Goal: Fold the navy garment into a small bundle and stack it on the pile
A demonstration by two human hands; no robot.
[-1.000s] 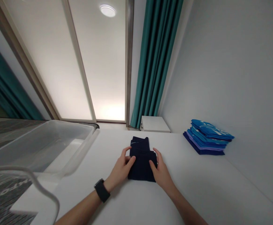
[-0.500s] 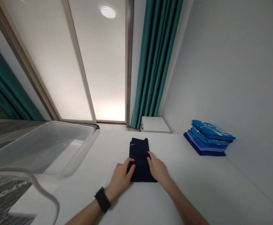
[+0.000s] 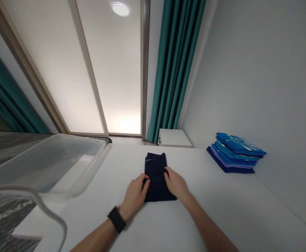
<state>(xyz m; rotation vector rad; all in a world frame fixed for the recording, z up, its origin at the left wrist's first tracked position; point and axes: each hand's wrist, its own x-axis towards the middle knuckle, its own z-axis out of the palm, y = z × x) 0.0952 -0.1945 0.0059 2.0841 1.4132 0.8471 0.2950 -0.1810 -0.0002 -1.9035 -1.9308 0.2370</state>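
A dark navy folded cloth (image 3: 156, 182), which looks like a garment, lies on the white table (image 3: 111, 164) in front of me. My left hand (image 3: 137, 190), with a black watch on the wrist, pinches the cloth's left edge between thumb and fingers. On the opposite edge, my right hand (image 3: 176, 182) grips the fabric the same way. The far end of the cloth is narrower and shows a thin light line near its top left.
A stack of folded blue and purple clothes (image 3: 234, 154) sits at the table's right, near the wall. To the left stands a clear plastic bin (image 3: 63, 168). A pale curved cable or tube (image 3: 41, 204) crosses the lower left. A small white cabinet (image 3: 174, 137) stands beyond the table.
My left hand has slid slightly away from me along the cloth's left edge. The right hand and the cloth stay almost where they were.
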